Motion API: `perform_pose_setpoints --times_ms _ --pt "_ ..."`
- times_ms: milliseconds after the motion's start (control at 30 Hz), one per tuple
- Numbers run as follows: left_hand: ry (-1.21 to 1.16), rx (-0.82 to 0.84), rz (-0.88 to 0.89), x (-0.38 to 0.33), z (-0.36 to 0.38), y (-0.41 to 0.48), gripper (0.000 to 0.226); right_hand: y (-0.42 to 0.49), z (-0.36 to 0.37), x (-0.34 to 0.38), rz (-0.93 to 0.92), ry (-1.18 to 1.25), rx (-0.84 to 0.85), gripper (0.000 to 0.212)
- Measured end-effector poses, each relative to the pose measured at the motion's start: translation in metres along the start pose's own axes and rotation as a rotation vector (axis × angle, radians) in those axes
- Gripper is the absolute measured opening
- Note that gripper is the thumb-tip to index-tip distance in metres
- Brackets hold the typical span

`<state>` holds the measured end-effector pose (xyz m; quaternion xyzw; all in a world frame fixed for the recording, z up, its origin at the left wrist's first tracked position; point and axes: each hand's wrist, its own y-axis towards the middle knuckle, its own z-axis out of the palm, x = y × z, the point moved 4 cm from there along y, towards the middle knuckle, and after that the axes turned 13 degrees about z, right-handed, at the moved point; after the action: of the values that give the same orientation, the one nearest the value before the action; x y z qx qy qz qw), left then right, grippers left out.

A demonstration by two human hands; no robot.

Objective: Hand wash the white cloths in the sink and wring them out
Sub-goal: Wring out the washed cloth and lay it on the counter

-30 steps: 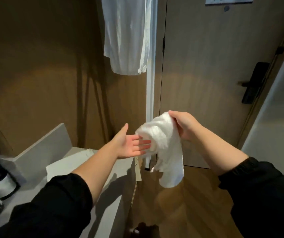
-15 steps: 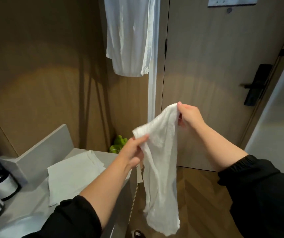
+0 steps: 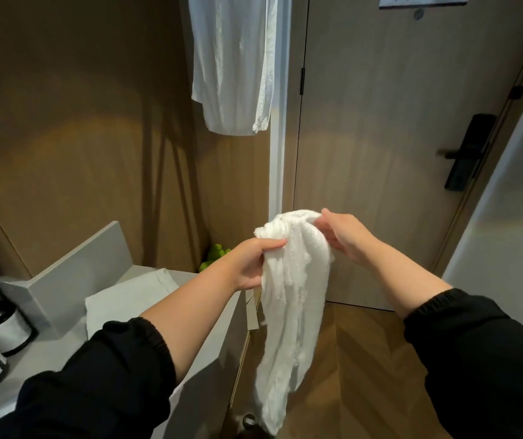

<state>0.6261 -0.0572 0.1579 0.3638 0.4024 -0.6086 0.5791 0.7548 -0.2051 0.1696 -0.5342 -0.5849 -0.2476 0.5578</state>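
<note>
White terry cloth is bunched at its top edge between two hands. The fingers of the left hand curl round one gathered corner with the thumb laid along the top. The fingertips of the right hand pinch the fold just beside it, so the two grips sit close together.

Held this way, the cloth's long body hangs free in a narrow rope of folds. This looks like gathering it up for a twist, or shaking it out lengthwise. I cannot tell whether it is wet. It hangs over the wooden floor, just right of the counter's end, and no sink is in view. Any wringing here would drip on the boards.

Black sleeves cover both forearms up to the cuffs. On the left, a grey counter with a raised back edge carries a second white cloth, lying flat and folded. Dark bottles with pale labels stand at its near-left side.

Something green sits low at the counter's far end, and I cannot tell what it is. Beyond it are brown wood wall panels, with a white garment hanging high. On the far right is a door with a black lock handle.
</note>
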Motion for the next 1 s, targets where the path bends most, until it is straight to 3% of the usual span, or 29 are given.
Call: perform_pose_setpoints --times_ms 100,300,467,567,633,700,900,1000 --pt "-0.047 -0.041 0.023 -0.003 0.002 -0.001 0.027 -0.002 -0.022 -0.039 0.062 0.041 -0.212 0.045" --pt "-0.087 -0.082 -0.018 0.005 0.003 0.002 0.022 -0.02 0.011 -0.102 0.305 0.259 0.233 0.08" --pt "0.006 -0.069 -0.077 0.01 -0.003 0.005 0.046 -0.03 0.026 -0.095 0.316 0.536 0.39 0.052" --pt "0.1 -0.07 -0.158 0.01 -0.012 0.004 0.046 -0.025 0.016 -0.084 0.218 0.524 0.313 0.035" --pt "0.203 -0.072 -0.206 0.009 -0.016 0.003 0.041 -0.021 0.004 -0.074 0.199 0.488 0.268 0.031" --pt "0.306 -0.092 -0.264 0.007 -0.024 0.006 0.05 -0.018 -0.003 -0.064 0.184 0.386 0.227 0.031" --pt "0.889 -0.207 -0.456 -0.018 -0.06 0.005 0.068 -0.004 -0.031 -0.037 0.161 0.191 -0.128 0.034" --pt "0.971 -0.33 -0.485 -0.019 -0.085 0.004 0.071 0.004 -0.06 -0.033 0.142 0.136 -0.331 0.032"
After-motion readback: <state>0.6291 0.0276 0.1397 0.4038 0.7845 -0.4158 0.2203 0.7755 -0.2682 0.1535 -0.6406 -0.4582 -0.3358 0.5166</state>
